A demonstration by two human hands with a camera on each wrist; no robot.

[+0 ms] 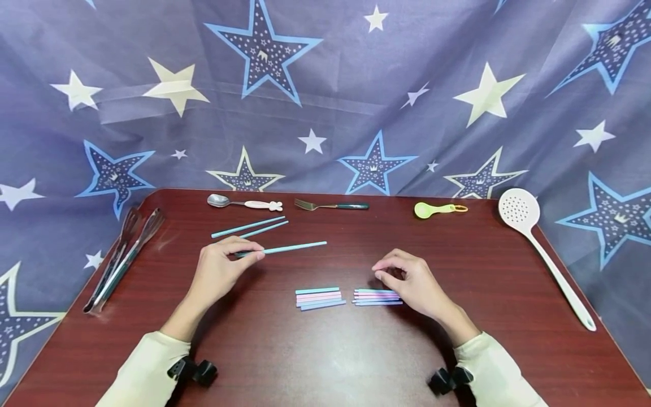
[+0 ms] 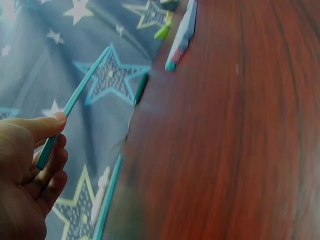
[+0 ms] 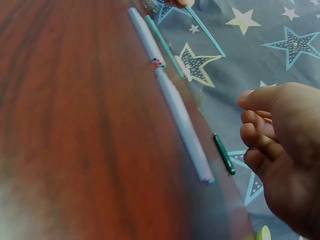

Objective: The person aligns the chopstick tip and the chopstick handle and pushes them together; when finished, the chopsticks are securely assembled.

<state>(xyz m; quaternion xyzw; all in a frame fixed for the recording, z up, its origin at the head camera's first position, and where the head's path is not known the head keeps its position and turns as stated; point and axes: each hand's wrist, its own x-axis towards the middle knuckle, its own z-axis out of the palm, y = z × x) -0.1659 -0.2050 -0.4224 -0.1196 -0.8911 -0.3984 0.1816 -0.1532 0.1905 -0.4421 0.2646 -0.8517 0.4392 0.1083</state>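
My left hand (image 1: 218, 268) pinches a teal chopstick (image 1: 295, 247) near one end, thumb against forefinger. In the left wrist view the chopstick (image 2: 82, 85) slants up from the fingers, its thick squared end below them. Two more teal chopsticks (image 1: 248, 226) lie just behind this hand, one partly hidden by it. My right hand (image 1: 414, 282) hovers over the right-hand group of short sticks (image 1: 377, 297), covering its right end. Its fingers are loosely bent and hold nothing in the right wrist view. Beside that group lies another row of short teal, pink and blue sticks (image 1: 319, 298).
Along the back edge lie a spoon (image 1: 259, 204), a fork (image 1: 330, 206) and a yellow-green measuring spoon (image 1: 438, 210). Metal tongs (image 1: 122, 263) lie at the left edge, a white slotted skimmer (image 1: 546, 254) at the right. A starry cloth (image 1: 325, 96) hangs behind the brown table (image 1: 325, 362).
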